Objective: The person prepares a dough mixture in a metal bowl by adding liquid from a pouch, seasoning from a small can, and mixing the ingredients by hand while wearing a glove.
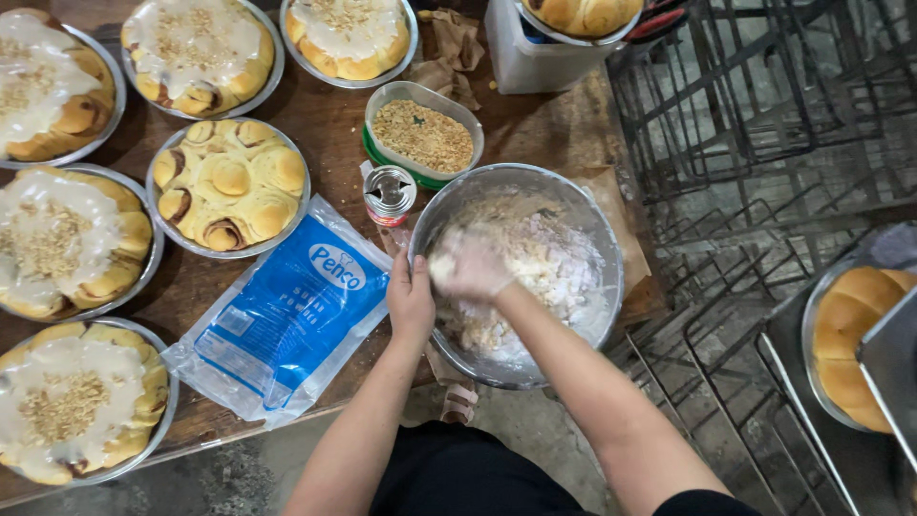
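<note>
Closest in, the left hand [411, 298] clamps the near-left rim of the big steel mixing bowl [587, 220], its grip pressed around the metal edge, thumb up top, which looks like a brace to keep the bowl from skating while the other hand works. That bowl sits at the tabletop's [330, 124] near edge, right of centre in view, partly overhanging toward the body. The right hand [470, 266] is down inside it, dusted white all over, fingers curled loosely into the mass; whether they pinch a lump or just press, I cannot tell through the coating. The mix [544, 258] looks pale, lumpy and crumbly, part powder, part wet clumps, smeared up the bowl's wall. At nine o'clock from the bowl lies a blue and clear plastic powder bag [287, 320], flat and within reach. At eleven o'clock stands a small opened tin can [389, 194], touching-close to the rim. Beyond, at twelve o'clock, a green-rimmed tub of chopped nuts [423, 134]. Further left, round pans of rolls fan out: one plain golden pan [229, 183], the others iced white and nut-sprinkled [196, 48]. Off at three o'clock, dark wire racks [764, 124] and another pan of buns [855, 344].
</note>
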